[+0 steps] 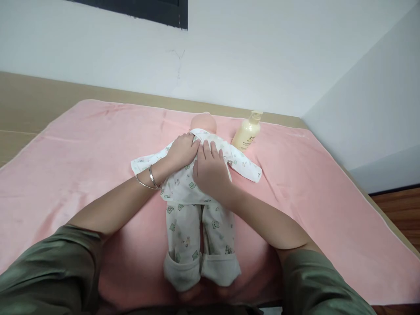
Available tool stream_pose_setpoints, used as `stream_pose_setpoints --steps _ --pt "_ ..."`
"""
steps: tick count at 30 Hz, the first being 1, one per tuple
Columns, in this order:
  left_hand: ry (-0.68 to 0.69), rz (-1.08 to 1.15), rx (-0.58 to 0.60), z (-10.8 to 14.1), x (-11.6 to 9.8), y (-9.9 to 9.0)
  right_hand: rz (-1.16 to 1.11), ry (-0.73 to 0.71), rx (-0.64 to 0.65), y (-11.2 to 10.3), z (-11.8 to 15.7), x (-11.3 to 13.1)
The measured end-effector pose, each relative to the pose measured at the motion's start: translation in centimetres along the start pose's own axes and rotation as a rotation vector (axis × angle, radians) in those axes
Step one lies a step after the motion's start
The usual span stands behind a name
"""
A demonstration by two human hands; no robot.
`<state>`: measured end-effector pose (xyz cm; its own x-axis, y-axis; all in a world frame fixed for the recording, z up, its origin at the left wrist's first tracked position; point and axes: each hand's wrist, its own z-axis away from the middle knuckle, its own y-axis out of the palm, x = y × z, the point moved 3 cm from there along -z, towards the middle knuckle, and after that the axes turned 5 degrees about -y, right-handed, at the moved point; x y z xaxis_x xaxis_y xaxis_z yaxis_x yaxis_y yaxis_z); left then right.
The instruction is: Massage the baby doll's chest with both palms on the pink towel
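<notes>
A baby doll [204,123] lies on its back on a pink blanket, its head at the far end. It wears a white baby shirt [179,186] printed with small animals, sleeves spread to both sides. Matching trousers [183,234] with turned-up cuffs cover its legs. My left hand [183,151] is on the upper chest near the collar, its fingers bent and closed on the shirt's front. Beside it, my right hand [211,170] rests on the chest with fingers stretched out and slightly apart. Both hands hide much of the shirt's front.
A pale yellow pump bottle [247,133] stands tilted-looking on the blanket, right of the doll's head. The pink blanket [305,197] covers a wooden surface [39,94] that meets a white wall [229,57]. Another wall rises at the right.
</notes>
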<state>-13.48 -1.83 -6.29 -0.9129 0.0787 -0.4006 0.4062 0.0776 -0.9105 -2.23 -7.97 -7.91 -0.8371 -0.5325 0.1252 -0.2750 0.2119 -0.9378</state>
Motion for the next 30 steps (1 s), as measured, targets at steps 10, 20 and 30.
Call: stream_pose_setpoints --steps 10,20,30 --pt "0.200 -0.265 -0.215 4.8 -2.4 1.9 -0.337 0.119 -0.021 1.5 -4.8 -7.7" --pt "0.026 0.105 -0.124 0.1 0.4 1.2 -0.101 0.044 -0.034 0.7 -1.6 -2.2" --pt "0.304 -0.185 -0.229 4.6 -2.3 2.2 -0.275 0.109 -0.056 1.5 -4.5 -6.8"
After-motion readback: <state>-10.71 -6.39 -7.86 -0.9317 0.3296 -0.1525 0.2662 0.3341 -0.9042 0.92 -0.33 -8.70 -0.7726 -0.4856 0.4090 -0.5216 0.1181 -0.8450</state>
